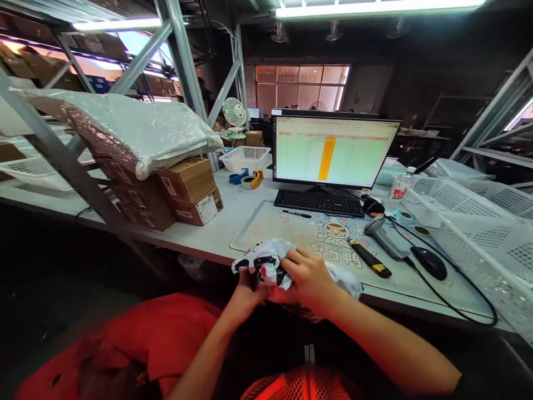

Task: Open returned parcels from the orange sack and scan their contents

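A crumpled white plastic bag (270, 253) with black and red print is bunched up at the front edge of the desk. My left hand (246, 291) grips its lower left side, fingers partly hidden under the plastic. From the right, my right hand (306, 272) has its fingers curled over the bag. More of the white plastic shows beyond my right wrist. What the bag contains, if anything, cannot be seen.
Behind the bag, a desk mat (266, 225) bears a box cutter (368, 258), a barcode scanner (385, 239), a mouse (428, 263) and a marker (296, 213). A keyboard (318, 203) sits below the monitor (333, 150). Cardboard boxes (187, 183) stand left, white baskets (478, 239) right.
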`<state>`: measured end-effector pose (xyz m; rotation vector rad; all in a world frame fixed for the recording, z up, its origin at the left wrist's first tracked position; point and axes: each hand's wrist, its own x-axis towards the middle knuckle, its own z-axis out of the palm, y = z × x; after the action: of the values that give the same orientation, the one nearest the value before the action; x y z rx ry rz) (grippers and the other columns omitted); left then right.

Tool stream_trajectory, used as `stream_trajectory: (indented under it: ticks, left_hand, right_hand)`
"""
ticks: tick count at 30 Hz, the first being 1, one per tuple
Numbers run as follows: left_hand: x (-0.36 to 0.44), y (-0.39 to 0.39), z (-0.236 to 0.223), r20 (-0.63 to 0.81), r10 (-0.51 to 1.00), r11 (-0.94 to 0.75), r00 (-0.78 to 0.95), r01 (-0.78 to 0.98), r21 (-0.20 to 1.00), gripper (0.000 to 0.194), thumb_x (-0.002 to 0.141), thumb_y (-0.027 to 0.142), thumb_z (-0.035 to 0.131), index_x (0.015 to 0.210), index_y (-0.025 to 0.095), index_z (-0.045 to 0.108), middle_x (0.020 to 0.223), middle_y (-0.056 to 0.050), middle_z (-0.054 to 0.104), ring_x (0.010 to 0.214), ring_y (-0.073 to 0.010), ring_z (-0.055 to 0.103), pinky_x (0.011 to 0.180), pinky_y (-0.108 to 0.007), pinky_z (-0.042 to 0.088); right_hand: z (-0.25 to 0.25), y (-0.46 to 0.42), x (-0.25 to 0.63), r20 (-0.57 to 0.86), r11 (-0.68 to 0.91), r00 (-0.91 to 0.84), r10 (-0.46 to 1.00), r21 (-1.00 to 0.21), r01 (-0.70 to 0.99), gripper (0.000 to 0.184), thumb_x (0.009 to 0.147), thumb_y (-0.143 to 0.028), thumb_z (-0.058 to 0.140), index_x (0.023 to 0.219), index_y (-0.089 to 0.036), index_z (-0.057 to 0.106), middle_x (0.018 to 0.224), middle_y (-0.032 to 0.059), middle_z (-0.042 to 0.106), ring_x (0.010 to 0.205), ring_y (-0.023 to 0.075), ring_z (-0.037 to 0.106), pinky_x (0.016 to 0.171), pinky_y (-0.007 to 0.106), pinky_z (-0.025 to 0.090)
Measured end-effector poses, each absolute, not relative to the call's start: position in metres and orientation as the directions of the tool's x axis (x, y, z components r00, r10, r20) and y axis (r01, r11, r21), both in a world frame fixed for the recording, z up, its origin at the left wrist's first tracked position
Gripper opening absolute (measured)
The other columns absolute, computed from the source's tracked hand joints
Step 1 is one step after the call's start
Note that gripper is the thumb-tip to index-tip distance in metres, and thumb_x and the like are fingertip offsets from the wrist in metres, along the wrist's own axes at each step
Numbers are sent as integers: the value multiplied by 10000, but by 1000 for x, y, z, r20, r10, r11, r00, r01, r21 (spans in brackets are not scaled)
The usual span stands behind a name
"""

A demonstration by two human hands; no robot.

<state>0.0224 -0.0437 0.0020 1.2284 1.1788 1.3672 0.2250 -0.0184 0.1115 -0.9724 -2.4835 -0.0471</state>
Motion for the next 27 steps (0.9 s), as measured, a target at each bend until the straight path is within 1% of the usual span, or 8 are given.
stream_trajectory:
  ticks: [5,9,12,14,16,19,22,27]
  left_hand:
    - [47,-74,15,139,990,-143,35,355,924,1338,720,376,919,1719,245,39,1578,-215,539,1384,-384,613,1173,-589,487]
    - [79,-93,17,379,878,-478,292,525,704,1020,887,332,792,1717,295,202,1605,-218,509,1435,-410,571,1133,-582,529]
    - [106,-97,28,453,720,-690,526,468,552,886,961,249,685,1708,385,229,1633,-195,467,1466,-398,541,1128,-574,535]
    - [119,-97,40,379,694,-697,612,440,567,930,948,220,683,1716,399,190,1634,-196,453,1467,-399,535,1139,-589,522]
    - [126,-93,52,243,701,-636,671,433,639,991,911,238,727,1718,400,175,1635,-189,447,1476,-401,522,1168,-603,492]
    - [123,-83,64,62,647,-562,760,421,712,1048,856,331,805,1706,421,198,1694,-162,372,1525,-415,458,1213,-616,437]
    - [116,-71,65,-49,524,-546,850,380,747,1166,749,416,888,1704,376,219,1706,-178,350,1519,-458,449,1210,-613,432]
    - [118,-69,45,-102,508,-416,855,348,840,1255,548,527,981,1623,354,357,1566,-129,539,1357,-401,605,1171,-527,478]
  right_hand:
    - [99,-54,272,532,514,-172,829,-603,610,138,818,-208,582,691,-199,634,698,15,641,662,164,548,609,283,347]
    - [84,-55,335,347,224,215,913,-866,448,234,780,-332,526,713,-191,700,677,19,666,685,201,584,633,289,414]
    - [67,-65,384,298,69,438,848,-882,466,253,704,-350,531,707,-183,722,642,22,650,654,216,572,617,308,433]
    - [59,-79,409,325,40,492,808,-863,504,276,677,-323,545,771,-180,762,696,33,695,696,238,616,655,321,483]
    - [54,-98,423,353,102,421,836,-853,511,391,700,-305,622,1019,-182,812,980,73,793,924,282,708,824,345,561]
    - [39,-130,422,321,184,254,913,-877,445,569,801,-405,754,1348,-248,748,1395,104,717,1289,315,660,1090,376,528]
    - [9,-153,408,215,137,244,946,-944,300,527,859,-582,727,1259,-247,803,1326,111,753,1238,348,694,1061,395,563]
    - [-48,-158,391,-59,-95,609,791,-995,28,621,712,-751,797,1030,-221,850,1146,114,807,1156,413,718,906,425,636]
